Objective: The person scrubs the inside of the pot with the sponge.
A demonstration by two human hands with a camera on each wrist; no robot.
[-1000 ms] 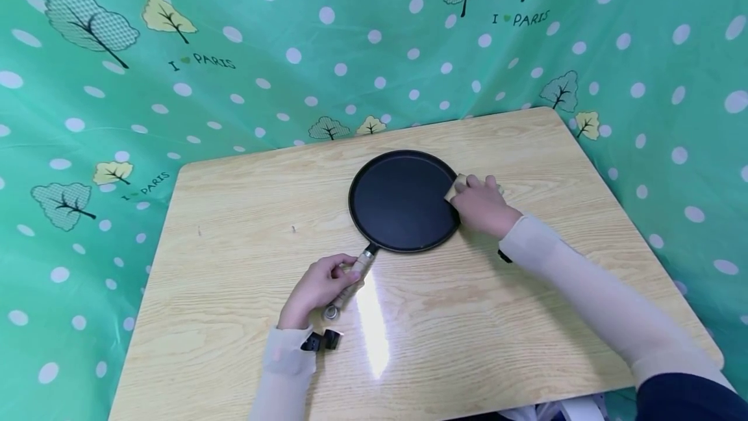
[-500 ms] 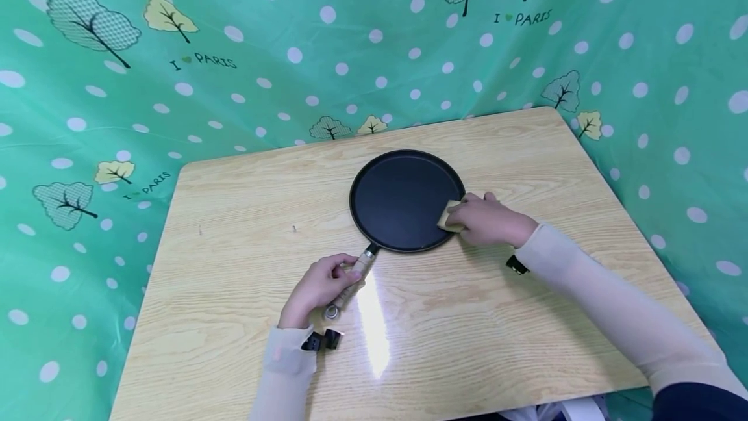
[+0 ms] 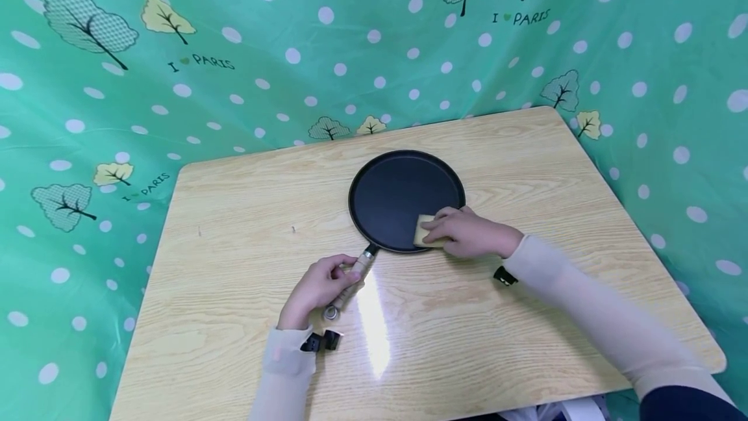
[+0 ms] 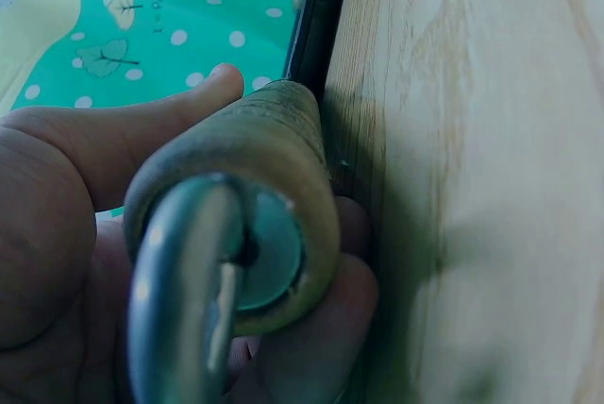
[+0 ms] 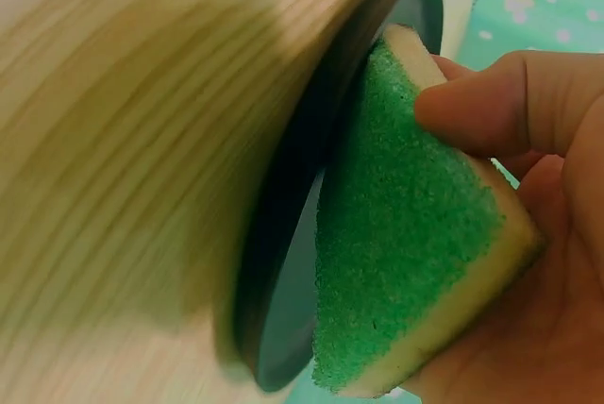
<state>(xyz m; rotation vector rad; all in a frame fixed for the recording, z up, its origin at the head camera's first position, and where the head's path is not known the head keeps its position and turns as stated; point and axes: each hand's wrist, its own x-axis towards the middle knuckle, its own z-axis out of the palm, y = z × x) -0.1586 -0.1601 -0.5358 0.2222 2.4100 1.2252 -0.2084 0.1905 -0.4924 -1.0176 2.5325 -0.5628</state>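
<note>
A round black flat pan (image 3: 403,193) lies on the wooden table, its handle pointing toward the front left. My left hand (image 3: 321,284) grips the wooden handle (image 3: 363,264), thumb on one side and fingers beneath. In the left wrist view the handle (image 4: 236,140) ends in a metal hanging ring (image 4: 179,281). My right hand (image 3: 470,234) holds a sponge (image 3: 424,231) at the pan's front right rim. Seen from the right wrist, the sponge (image 5: 406,225) has a green scouring side and a yellow body, tilted with its edge inside the rim, my thumb (image 5: 481,107) pressing on it.
The light wooden table (image 3: 245,213) has a bright streak of glare (image 3: 374,330) in front of the pan. A green dotted curtain (image 3: 263,51) hangs behind and beside it. Small dark devices (image 3: 321,341) sit at the left wrist.
My right hand has moved the sponge from the pan's right edge along the rim, toward the front and then left. The left hand and the pan have stayed in place.
</note>
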